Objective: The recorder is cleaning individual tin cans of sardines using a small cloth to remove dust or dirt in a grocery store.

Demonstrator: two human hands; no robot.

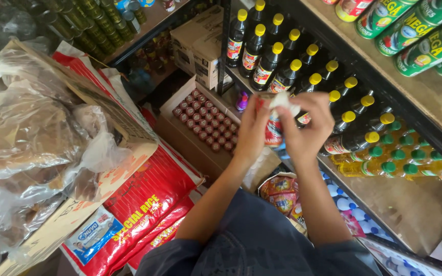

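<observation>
Fingers: both sets curled in tight, closed round one bottle w/ a red label, held between the two hands in front of the shelf.
Left hand: wraps the bottle's left side, thumb up near the top, palm against the label.
Right hand: clamps the right side; fingertips pinch a small white bit at the bottle's top, can't tell if cap or cloth.
Bottle pos.: upright-ish, just beside the front edge of the middle shelf, above a gap btw shelf and floor stock; mostly hidden by the hands.
Shelf rows: dark sauce bottles w/ yellow caps in diagonal rows, right behind the hands; yellow-liquid bottles w/ green caps further right, same shelf.
Top shelf: green cans lying on their sides, well apart from the hands.
Below left: open carton of small red-lidded tins, just left of the left hand.
Floor stock: red rice sacks stacked, a cardboard box of clear plastic bags on top of them.
Under forearms: colourful snack packs.
</observation>
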